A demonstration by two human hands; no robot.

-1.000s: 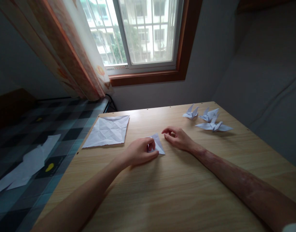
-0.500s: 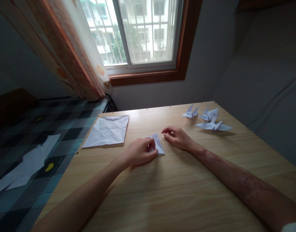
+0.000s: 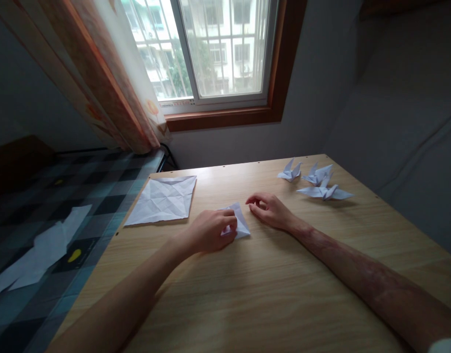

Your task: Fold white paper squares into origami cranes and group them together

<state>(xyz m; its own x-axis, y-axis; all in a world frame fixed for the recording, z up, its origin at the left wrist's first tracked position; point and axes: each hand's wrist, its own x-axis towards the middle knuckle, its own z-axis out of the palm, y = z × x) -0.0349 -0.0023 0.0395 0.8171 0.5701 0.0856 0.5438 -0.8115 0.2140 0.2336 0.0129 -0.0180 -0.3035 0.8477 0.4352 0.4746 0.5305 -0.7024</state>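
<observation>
A small folded piece of white paper [image 3: 241, 224] lies on the wooden table in front of me. My left hand [image 3: 215, 229] is over its left part, fingers curled down and closed on the paper, hiding much of it. Just right of the paper, my right hand [image 3: 269, 210] rests on the table with nothing in it. Its fingers are loosely bent, with a gap between thumb and forefinger. Toward the far left of the table is a creased white sheet [image 3: 162, 198], spread flat.
Several folded paper cranes [image 3: 325, 192] stand at the table's [image 3: 225, 304] far right. Left of the table, cut paper strips [image 3: 41, 250] lie on a checked bed cover [image 3: 111, 196]. A window [image 3: 225, 49] and a curtain [image 3: 111, 78] are beyond the table.
My left thumb has drawn in from the paper's lower edge toward the fingers, showing a little more of the paper. My right hand stays in place.
</observation>
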